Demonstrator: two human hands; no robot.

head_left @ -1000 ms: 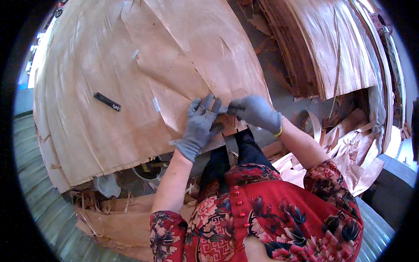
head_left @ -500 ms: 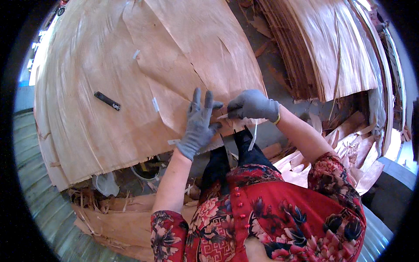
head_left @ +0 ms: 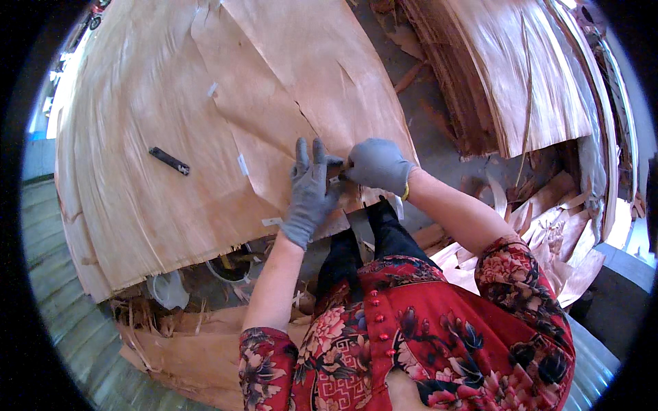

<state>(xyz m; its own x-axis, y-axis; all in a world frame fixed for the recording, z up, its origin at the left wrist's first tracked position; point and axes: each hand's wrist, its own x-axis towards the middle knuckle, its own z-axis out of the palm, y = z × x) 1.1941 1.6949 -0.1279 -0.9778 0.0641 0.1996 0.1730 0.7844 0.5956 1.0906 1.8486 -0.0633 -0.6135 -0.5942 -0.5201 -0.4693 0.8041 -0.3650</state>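
A large tan wood veneer sheet [head_left: 164, 212] lies on a stack in front of me, with a long crack running toward its near right edge. My left hand [head_left: 310, 192], in a grey glove, rests on the sheet beside the crack, its fingers stretched out. Close to its right, my right hand [head_left: 379, 166], gloved too, is closed at the crack. It pinches a narrow white tape strip [head_left: 399, 207], whose tail hangs below the wrist; the fingertips are partly hidden. Short white tape pieces [head_left: 242, 164] stick to the sheet farther left.
A dark, short bar-shaped tool [head_left: 169, 161] lies on the veneer at left. Another veneer stack [head_left: 541, 89] stands at the far right. Veneer scraps [head_left: 541, 240] pile up at right, and more veneer [head_left: 199, 363] lies low at left near a white plastic bag [head_left: 168, 291].
My right hand has moved left, closer to my left hand, and the tape tail has drawn mostly out of sight beneath it. My left hand has barely shifted.
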